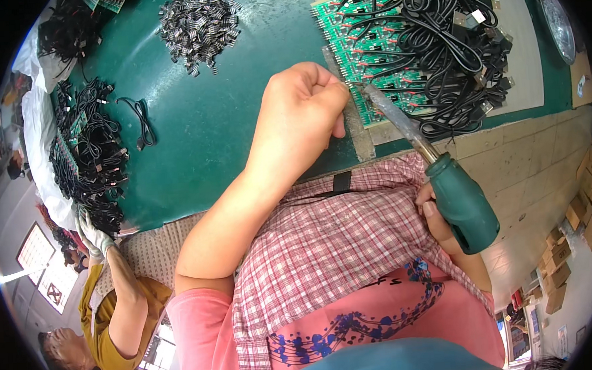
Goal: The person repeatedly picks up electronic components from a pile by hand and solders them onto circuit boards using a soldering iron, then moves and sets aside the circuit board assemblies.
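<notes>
My left hand (304, 114) is closed in a pinch at the left edge of a panel of green circuit boards (342, 38). Whatever lies between its fingertips is too small to make out. My right hand (436, 219) grips a soldering iron (461, 203) by its thick green handle, partly hidden behind it. The iron's metal barrel slants up and left, and its tip is at the panel edge close to my left fingertips. Black USB cables (446, 43) lie bundled over the right part of the panel, joined to the boards by short red-marked leads.
A heap of small metal-and-black connectors (199, 26) sits farther back on the green table mat (236, 74). One coiled cable (144, 122) and a long cable pile (90, 155) lie left. A co-worker's gloved hand (94, 236) touches that pile. A round metal dish (557, 24) stands far right.
</notes>
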Available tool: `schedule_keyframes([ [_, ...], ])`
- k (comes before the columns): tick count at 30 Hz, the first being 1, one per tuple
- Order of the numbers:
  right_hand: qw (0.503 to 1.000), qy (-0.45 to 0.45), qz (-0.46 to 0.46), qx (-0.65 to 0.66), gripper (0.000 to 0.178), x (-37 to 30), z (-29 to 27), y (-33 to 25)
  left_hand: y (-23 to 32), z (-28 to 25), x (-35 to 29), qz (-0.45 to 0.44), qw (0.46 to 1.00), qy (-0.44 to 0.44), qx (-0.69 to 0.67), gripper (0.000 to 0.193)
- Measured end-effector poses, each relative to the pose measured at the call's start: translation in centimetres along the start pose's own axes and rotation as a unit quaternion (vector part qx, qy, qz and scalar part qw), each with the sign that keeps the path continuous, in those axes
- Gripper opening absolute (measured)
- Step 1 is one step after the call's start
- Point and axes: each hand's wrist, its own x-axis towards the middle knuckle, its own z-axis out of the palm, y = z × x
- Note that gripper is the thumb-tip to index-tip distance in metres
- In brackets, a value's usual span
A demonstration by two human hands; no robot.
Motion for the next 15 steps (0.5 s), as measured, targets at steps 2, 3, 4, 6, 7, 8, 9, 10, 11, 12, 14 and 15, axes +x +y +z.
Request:
schedule_keyframes([
  [2, 0.997, 0.056, -0.039, -0.026, 0.01, -0.5, 0.6, 0.6, 0.0, 0.0, 0.0, 0.002, 1.0, -0.002, 0.0, 0.017],
  [3, 0.997, 0.055, -0.039, -0.026, 0.01, -0.5, 0.5, 0.5, 0.0, 0.0, 0.0, 0.001, 1.0, -0.001, 0.0, 0.017],
  [4, 0.998, 0.053, -0.038, -0.011, 0.011, -0.4, 0.4, 0.2, 0.0, 0.0, 0.0, 0.0, 1.0, -0.001, 0.0, 0.017],
  [6, 0.998, 0.05, -0.035, 0.003, 0.012, -0.4, 0.5, 0.4, 0.1, 0.0, -0.1, -0.002, 1.0, 0.001, -0.001, 0.017],
  [7, 0.998, 0.05, -0.035, 0.01, 0.013, -0.5, 0.7, 0.9, 0.2, 0.0, -0.1, -0.003, 1.0, 0.003, -0.002, 0.017],
  [8, 0.998, 0.049, -0.036, 0.017, 0.014, -0.6, 0.9, 1.4, 0.1, 0.0, -0.1, -0.003, 1.0, 0.003, -0.002, 0.017],
  [9, 0.998, 0.049, -0.037, 0.017, 0.014, -0.7, 0.8, 1.6, 0.1, -0.1, -0.1, -0.002, 1.0, 0.002, -0.004, 0.017],
  [10, 0.999, 0.041, -0.032, 0.008, 0.015, -0.8, 0.8, 1.7, 0.0, -0.1, -0.1, -0.002, 1.0, 0.001, -0.006, 0.017],
  [11, 0.999, 0.034, -0.027, -0.002, 0.015, -0.9, 0.8, 1.8, -0.1, -0.1, 0.0, -0.002, 1.0, 0.001, -0.006, 0.017],
  [12, 0.999, 0.034, -0.027, -0.002, 0.015, -0.9, 0.8, 1.6, -0.2, 0.0, 0.0, 0.0, 1.0, -0.001, -0.007, 0.016],
  [14, 0.998, 0.048, -0.028, -0.023, 0.016, -0.7, 0.5, 0.7, -0.2, 0.0, 0.1, 0.002, 1.0, -0.003, -0.009, 0.016],
  [15, 0.998, 0.047, -0.028, -0.023, 0.016, -0.6, 0.3, 0.4, -0.2, 0.0, 0.1, 0.002, 1.0, -0.002, -0.007, 0.016],
])
